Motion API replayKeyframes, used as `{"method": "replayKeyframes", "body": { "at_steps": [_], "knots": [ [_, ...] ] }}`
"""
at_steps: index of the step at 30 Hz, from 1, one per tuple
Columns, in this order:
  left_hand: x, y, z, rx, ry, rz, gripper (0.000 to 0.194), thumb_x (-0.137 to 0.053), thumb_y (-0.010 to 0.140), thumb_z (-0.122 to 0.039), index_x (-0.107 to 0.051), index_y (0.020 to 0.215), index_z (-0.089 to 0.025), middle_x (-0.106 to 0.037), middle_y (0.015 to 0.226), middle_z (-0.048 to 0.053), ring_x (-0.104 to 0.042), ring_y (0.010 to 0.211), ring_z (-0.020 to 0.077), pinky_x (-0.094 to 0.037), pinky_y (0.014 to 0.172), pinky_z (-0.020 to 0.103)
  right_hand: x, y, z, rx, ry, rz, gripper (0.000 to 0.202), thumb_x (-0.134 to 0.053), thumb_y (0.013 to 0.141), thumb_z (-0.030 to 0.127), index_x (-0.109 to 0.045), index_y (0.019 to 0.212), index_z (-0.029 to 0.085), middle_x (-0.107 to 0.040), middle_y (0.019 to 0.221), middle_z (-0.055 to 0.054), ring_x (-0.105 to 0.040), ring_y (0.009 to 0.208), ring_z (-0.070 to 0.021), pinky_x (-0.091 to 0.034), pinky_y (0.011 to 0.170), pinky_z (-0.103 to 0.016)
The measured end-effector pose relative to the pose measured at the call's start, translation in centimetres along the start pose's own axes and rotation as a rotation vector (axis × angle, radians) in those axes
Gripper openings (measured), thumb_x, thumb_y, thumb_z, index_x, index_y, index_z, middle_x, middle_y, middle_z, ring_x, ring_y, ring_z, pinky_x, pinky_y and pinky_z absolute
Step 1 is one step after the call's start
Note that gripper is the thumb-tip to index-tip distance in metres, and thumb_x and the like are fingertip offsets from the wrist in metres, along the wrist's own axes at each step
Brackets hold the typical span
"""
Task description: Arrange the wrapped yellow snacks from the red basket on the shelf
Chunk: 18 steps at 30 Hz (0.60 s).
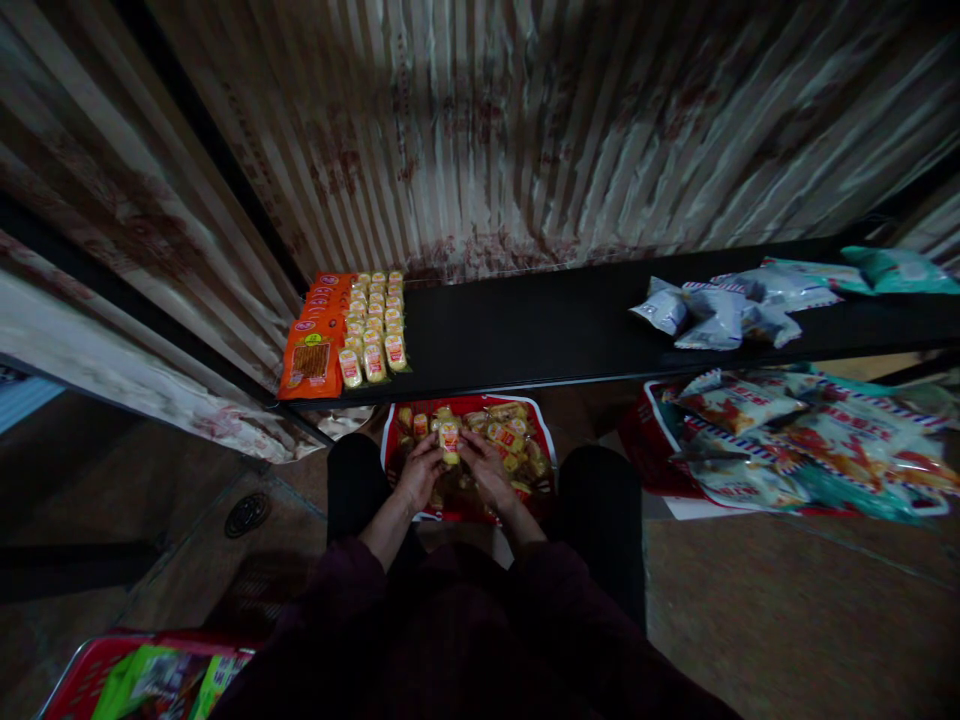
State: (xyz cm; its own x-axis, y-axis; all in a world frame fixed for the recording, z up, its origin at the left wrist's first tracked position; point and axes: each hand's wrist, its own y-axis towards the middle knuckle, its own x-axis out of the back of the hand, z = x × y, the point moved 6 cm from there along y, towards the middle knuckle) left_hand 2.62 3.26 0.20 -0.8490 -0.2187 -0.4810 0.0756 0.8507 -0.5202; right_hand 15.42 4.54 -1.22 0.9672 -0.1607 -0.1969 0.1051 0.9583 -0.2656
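Between my knees stands a red basket [553,440] with a white rim, filled with small yellow wrapped snack packs [508,436]. Above it, my left hand [421,470] and my right hand [486,466] hold one wrapped snack pack [448,442] between their fingers, its label facing up. Some of the fingers are hidden behind the pack. On the black shelf [517,330] in front of me, similar snack packs [374,358] stand in neat rows. Beside those rows, orange snack bags [312,358] overlap at the shelf's left end.
Silver and teal bags [711,312] lie on the shelf's right side. Below them, a second red basket [651,445] is heaped with chip bags [847,430]. Another red basket [90,665] with green packages sits at lower left. A pleated curtain [480,140] hangs behind the shelf.
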Motion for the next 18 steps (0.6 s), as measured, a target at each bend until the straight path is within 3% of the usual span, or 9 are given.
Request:
{"method": "replayKeyframes", "body": {
  "at_steps": [8, 18],
  "knots": [
    [-0.5, -0.4, -1.1, -0.088, 0.058, -0.095, 0.037, -0.074, 0.058, -0.023, -0.063, 0.092, -0.017, -0.064, 0.096, 0.007, -0.059, 0.077, 0.013, -0.044, 0.061, 0.022, -0.4, -0.7, 2.6, 0.016, 0.024, 0.032, 0.051, -0.069, 0.064, 0.052, -0.065, 0.106, 0.022, -0.07, 0.1, -0.007, -0.065, 0.091, -0.0216, -0.049, 0.088, -0.04],
    [-1.1, -0.5, -1.3, -0.151, 0.16, -0.162, 0.026, -0.071, 0.058, -0.026, -0.055, 0.077, -0.019, -0.061, 0.08, 0.002, -0.056, 0.068, 0.0114, -0.043, 0.058, 0.022, -0.7, -0.7, 3.0, 0.058, 0.049, 0.021, 0.054, -0.067, 0.064, 0.052, -0.063, 0.108, 0.022, -0.071, 0.093, -0.006, -0.066, 0.084, -0.0198, -0.051, 0.084, -0.038]
  ]
}}
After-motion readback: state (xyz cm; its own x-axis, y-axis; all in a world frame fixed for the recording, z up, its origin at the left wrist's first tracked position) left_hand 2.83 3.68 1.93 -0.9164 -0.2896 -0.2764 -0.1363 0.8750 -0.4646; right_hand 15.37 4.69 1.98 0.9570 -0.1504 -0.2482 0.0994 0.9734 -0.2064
